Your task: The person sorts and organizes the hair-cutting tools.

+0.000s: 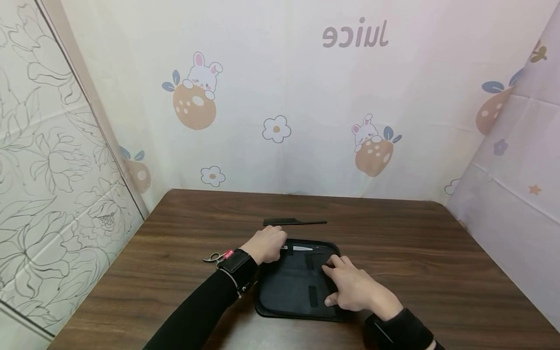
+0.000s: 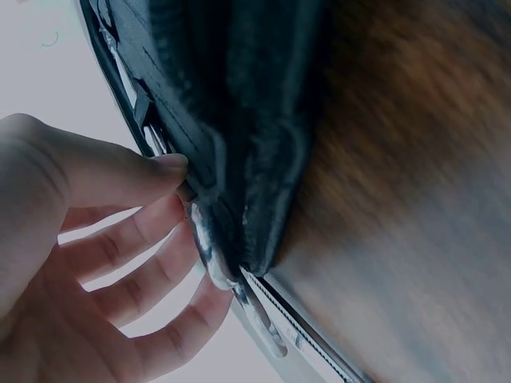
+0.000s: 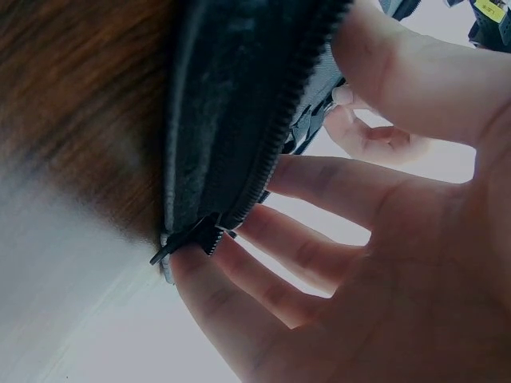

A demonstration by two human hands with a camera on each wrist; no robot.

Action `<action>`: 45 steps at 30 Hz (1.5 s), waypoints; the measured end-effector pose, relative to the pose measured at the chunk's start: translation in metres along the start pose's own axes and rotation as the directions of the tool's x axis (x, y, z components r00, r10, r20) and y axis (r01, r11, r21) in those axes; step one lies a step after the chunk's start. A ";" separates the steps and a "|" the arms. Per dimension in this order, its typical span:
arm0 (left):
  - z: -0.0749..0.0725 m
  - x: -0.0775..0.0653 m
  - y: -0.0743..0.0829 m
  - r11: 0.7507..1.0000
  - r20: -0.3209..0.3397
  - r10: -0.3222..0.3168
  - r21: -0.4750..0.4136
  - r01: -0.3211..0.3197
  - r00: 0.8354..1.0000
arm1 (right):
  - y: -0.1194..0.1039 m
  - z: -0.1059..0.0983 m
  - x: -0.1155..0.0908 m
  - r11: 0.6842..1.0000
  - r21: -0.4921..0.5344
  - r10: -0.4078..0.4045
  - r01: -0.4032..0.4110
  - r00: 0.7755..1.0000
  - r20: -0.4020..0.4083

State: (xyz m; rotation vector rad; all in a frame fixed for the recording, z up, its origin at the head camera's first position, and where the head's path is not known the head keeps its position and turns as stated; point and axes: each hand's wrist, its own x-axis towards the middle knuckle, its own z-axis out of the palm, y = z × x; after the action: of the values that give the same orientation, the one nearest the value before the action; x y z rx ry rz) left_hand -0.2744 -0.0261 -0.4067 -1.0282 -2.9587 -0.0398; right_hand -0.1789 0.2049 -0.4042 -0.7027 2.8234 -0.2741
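Note:
A black zip case (image 1: 290, 291) lies unfolded on the table. My left hand (image 1: 267, 244) is at its upper left edge and pinches the metal handle of scissors (image 2: 211, 243) between thumb and fingers. A pale, straight blade (image 1: 302, 248) lies under a loop inside the case. My right hand (image 1: 354, 287) holds the case's right edge, fingers along the outer zipped wall and thumb over the inner side. A zip pull (image 3: 184, 239) hangs by one fingertip. The left hand hides part of the scissors in the head view.
A black tail comb (image 1: 290, 221) lies beyond the case. Finger rings of another pair of scissors (image 1: 213, 257) show beside my left wrist, partly covered by it. The wooden table (image 1: 437, 272) reaches back to a printed curtain (image 1: 306, 146).

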 end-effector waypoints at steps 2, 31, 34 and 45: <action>0.001 0.001 0.000 1.000 -0.002 -0.001 0.004 0.001 1.000 | 0.000 0.000 0.000 1.000 0.000 0.001 -0.001 1.000 0.001; -0.003 -0.012 -0.013 0.998 -0.057 -0.009 -0.063 0.006 0.998 | 0.002 0.000 0.002 1.000 -0.006 -0.001 0.001 1.000 0.004; -0.005 -0.015 -0.016 0.997 -0.056 -0.005 -0.073 0.001 0.998 | 0.002 0.000 0.002 1.000 -0.006 0.001 -0.001 1.000 0.005; -0.003 -0.017 -0.026 0.992 -0.027 -0.041 -0.120 0.037 0.999 | 0.001 0.000 0.001 1.000 0.016 0.008 -0.008 1.000 0.014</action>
State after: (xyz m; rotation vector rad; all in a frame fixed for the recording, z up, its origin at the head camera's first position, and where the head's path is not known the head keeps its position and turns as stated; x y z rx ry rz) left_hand -0.2769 -0.0575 -0.4049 -0.9718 -2.9812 -0.2326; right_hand -0.1802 0.2055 -0.4042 -0.6869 2.8073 -0.2893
